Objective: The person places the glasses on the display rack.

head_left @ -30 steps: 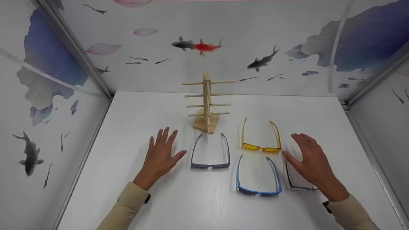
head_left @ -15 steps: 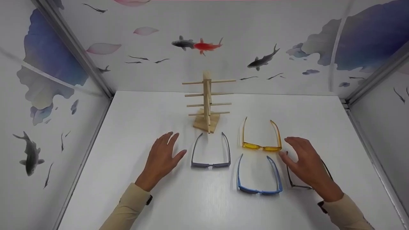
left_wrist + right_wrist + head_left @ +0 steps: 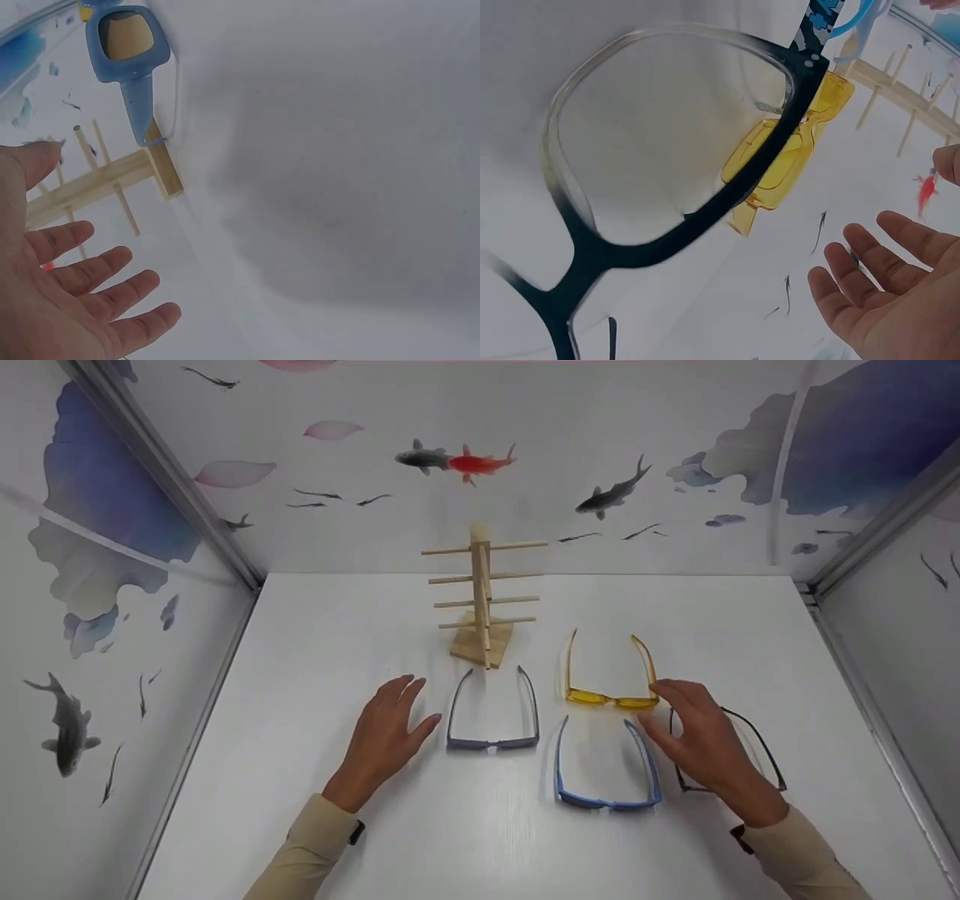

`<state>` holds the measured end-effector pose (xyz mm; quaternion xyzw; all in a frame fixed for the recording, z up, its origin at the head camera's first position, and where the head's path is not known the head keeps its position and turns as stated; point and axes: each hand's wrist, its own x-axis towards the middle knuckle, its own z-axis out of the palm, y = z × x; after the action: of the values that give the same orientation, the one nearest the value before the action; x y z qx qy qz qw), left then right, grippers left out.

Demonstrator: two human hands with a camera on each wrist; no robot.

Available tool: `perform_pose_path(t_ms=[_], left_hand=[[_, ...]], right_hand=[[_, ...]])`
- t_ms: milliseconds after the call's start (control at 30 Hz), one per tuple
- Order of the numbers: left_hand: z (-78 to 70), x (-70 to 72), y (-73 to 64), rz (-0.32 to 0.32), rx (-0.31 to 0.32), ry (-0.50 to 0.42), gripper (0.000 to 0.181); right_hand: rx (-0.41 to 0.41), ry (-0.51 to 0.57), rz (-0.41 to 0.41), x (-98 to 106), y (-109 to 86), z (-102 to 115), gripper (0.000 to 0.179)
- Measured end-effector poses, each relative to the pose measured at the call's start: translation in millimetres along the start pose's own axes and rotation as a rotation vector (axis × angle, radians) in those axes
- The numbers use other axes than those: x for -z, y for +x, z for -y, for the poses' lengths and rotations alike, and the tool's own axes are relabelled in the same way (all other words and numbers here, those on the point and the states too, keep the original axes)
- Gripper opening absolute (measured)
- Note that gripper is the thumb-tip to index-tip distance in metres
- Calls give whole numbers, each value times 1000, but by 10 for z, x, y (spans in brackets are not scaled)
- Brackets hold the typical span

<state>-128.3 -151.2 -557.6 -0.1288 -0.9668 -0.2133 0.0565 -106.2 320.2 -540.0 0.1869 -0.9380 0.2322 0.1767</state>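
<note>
Head view first: crowding is the main hazard

From the head camera, the right hand [image 3: 699,739] grips nothing; its fingers are loosely bent, their tips overlapping the near right corner of the yellow glasses [image 3: 634,703], which lie at the hand's ten o'clock. Whether they touch, I cannot tell. The thumb ends near the right arm of the blue glasses [image 3: 600,804], at eight o'clock, so a low sweep could hook that arm and drag the pair. The hand also passes over the dark-rimmed glasses [image 3: 757,735], one arm showing at three o'clock; a dipping wrist might press or skid them. The left hand [image 3: 379,742] is empty too, with the grey glasses [image 3: 514,744] just beside it at three o'clock. A stray thumb could shove them into the wooden rack [image 3: 481,585], at one o'clock, whose small base looks easy to tip.

From the left wrist, the grey frame sits at eleven o'clock, the rack at nine; the spread fingers hold nothing.

From the right wrist, the dark rim looms large, the yellow pair at two o'clock, bare fingers at four. Pinching just one corner would probably let that pair swivel.
</note>
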Motion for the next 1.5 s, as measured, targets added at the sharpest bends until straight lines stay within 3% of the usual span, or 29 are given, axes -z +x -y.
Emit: perform_pose_path(t_ms=[500,1167,1500], left_hand=[[-60,-96,-72,-17,-16,-82,63],[-39,-188,-194,-30,-21,-85,60],[-96,-254,-170,-25,-35,-95,60]], right_hand=[[-73,113,52,-135,-34,222,43],[-144,236,182,-303,6,378,47],[-180,284,210,-342,-17,393,46]])
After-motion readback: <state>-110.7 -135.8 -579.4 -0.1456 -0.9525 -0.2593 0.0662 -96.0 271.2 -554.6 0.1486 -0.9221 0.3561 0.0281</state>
